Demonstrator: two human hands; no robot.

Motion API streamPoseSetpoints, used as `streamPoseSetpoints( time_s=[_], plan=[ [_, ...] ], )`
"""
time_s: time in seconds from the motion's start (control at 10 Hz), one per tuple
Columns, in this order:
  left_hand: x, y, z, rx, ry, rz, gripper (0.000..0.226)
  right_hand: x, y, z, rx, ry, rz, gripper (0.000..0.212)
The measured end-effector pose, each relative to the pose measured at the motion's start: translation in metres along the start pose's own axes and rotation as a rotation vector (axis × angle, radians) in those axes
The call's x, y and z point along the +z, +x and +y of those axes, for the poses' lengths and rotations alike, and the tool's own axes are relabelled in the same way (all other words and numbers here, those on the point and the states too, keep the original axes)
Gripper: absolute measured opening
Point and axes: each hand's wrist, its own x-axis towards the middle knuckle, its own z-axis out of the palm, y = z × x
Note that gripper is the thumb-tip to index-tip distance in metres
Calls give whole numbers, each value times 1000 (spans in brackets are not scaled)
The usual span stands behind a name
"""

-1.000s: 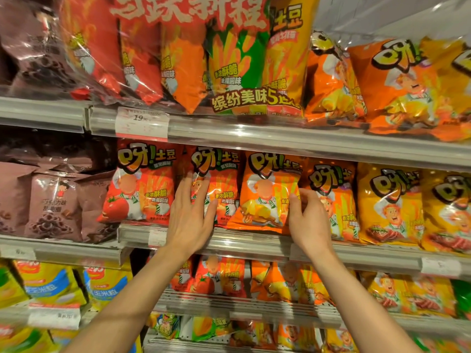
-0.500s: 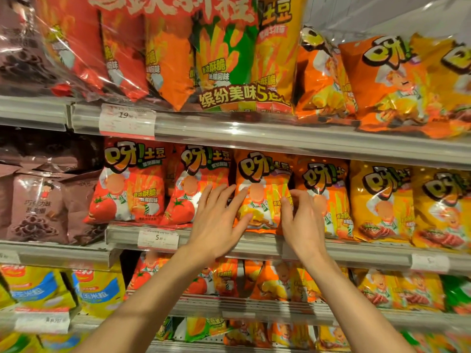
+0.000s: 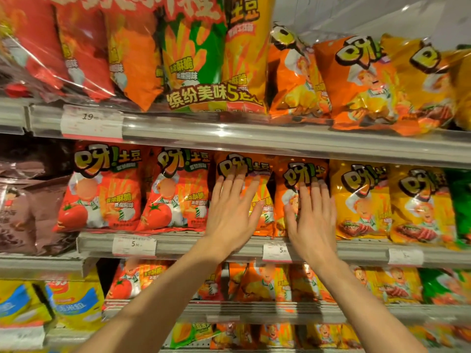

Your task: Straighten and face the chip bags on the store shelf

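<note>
a shop aisle, grey metal shelves packed with glossy snack bags. on the middle shelf (image 3: 229,244) the left hand (image 3: 230,215) lies flat, fingers spread, pressing one orange chip bag (image 3: 257,171); the right hand (image 3: 312,220) lies flat the same way on the orange bag beside it (image 3: 288,179). nothing is pinched. this looks like the patting-flush step. next likely calls for evening their puffy, crinkly foil fronts with the red bags (image 3: 175,189) on the left.
</note>
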Motion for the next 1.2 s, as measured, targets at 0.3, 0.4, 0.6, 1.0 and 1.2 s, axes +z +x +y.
streamPoseSetpoints(
  time_s=[0.3, 0.4, 0.6, 1.0, 1.2],
  plan=[
    [26, 8, 1, -36, 158, -51, 64, 12, 2, 5, -7, -73, -85, 68],
    [27, 7, 2, -58, 154, -50, 64, 12, 2, 5, 1, -74, -79, 66],
    [21, 6, 4, -75, 162, -61, 63, 9, -1, 7, 3, -6, -80, 67],
    [-21, -27, 12, -255, -23, 69, 60, -14, -10, 15, 50, 317, -111, 71],
    [-41, -68, 7, -293, -201, 84, 56, -47, -41, 15, 83, 397, -32, 68]
  ],
)
